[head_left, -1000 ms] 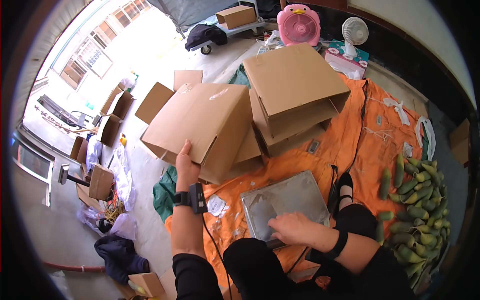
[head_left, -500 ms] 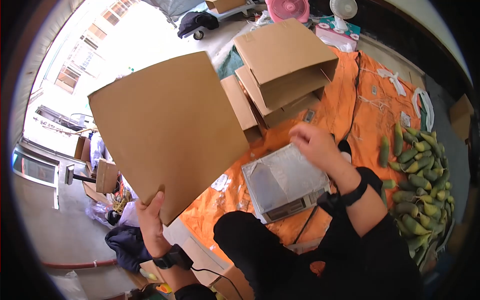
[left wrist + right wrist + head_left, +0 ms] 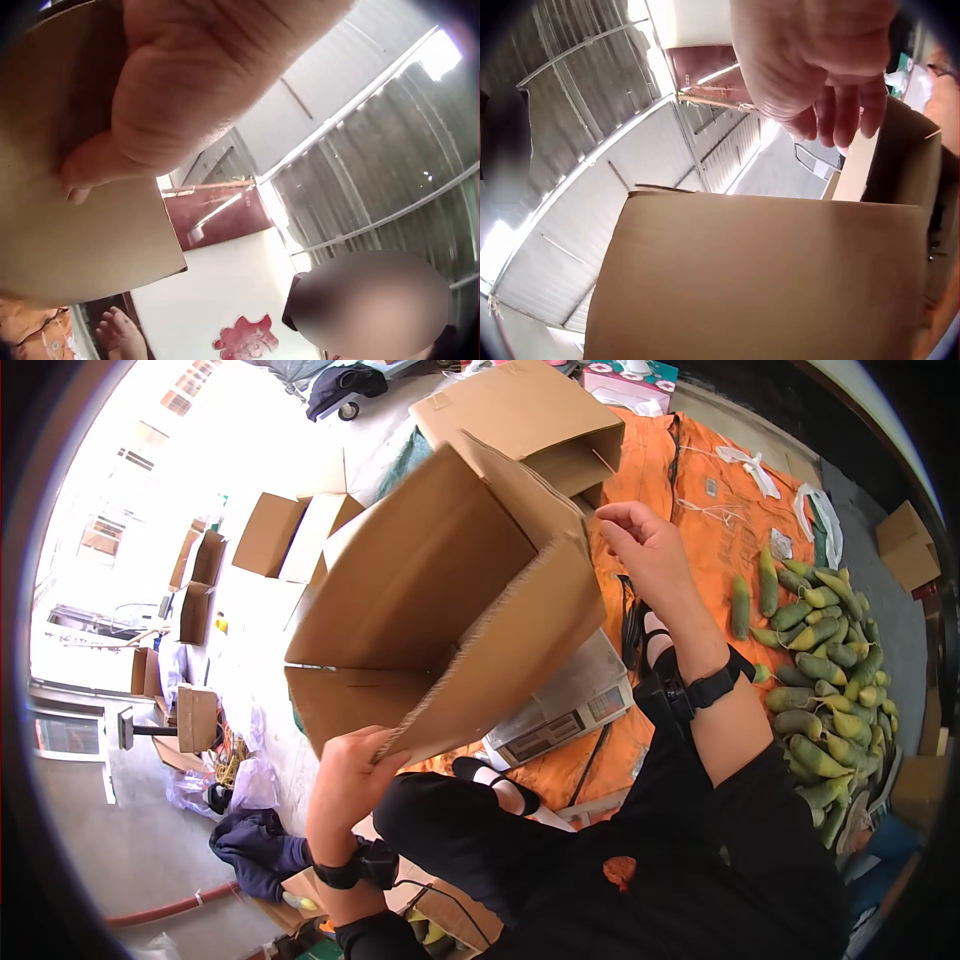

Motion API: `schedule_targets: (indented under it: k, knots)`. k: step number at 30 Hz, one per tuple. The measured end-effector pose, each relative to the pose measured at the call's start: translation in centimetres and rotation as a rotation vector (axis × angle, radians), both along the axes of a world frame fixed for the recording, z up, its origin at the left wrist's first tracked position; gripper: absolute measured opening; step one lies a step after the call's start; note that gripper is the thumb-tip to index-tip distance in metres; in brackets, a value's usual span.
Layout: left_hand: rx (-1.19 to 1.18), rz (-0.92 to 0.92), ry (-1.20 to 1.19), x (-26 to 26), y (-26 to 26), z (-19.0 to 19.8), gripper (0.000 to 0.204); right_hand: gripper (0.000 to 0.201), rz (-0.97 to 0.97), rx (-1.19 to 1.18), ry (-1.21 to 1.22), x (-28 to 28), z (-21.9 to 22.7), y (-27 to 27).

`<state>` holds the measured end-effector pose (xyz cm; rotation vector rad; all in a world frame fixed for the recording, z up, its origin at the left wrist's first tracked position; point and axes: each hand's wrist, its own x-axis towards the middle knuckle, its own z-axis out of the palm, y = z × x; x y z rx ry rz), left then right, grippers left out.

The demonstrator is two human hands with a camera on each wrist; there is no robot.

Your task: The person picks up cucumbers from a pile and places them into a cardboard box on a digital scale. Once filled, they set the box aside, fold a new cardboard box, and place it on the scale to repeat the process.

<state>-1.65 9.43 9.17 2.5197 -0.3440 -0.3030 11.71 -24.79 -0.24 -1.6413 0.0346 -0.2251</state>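
An open cardboard box (image 3: 510,670) is held tilted in the air, its hollow inside facing the head camera. My left hand (image 3: 355,775) grips its lower edge; in the left wrist view the thumb of that hand (image 3: 150,105) lies along the cardboard (image 3: 105,240). Close to the box's upper right corner, my right hand (image 3: 645,555) is raised with loosely bent fingers and nothing in them. The right wrist view has that hand (image 3: 817,82) above a cardboard panel (image 3: 765,270). Partly hidden under the box, a silver weighing scale (image 3: 575,710) stands on the orange sheet (image 3: 650,470).
Long green radishes (image 3: 835,660) are heaped at the right. Another cardboard box (image 3: 520,410) stands behind the held one, and more boxes (image 3: 270,535) lie at the left. My legs (image 3: 480,830) are close below the scale. A dark cloth (image 3: 255,850) lies on the floor at left.
My left hand has lifted the box from beside the other boxes and turned it, so its open side now shows. My right hand has moved from the scale up toward the box's right corner.
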Motion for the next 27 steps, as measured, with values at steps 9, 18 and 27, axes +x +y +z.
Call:
schedule_targets:
  k: [9,18,27]
  knots:
    - [0.167,-0.197,0.094,0.9,-3.6,-3.4,0.021,0.018,0.021,0.047,0.03,-0.8,0.9,-1.7]
    - [0.222,-0.236,0.027,0.7,-4.3,-3.5,0.022,0.014,0.04,0.043,0.012,-1.8,0.9,-2.4]
    - [0.229,-0.224,0.1,0.6,-5.4,-3.6,0.027,0.013,-0.036,-0.059,-0.04,-2.1,1.0,-2.3]
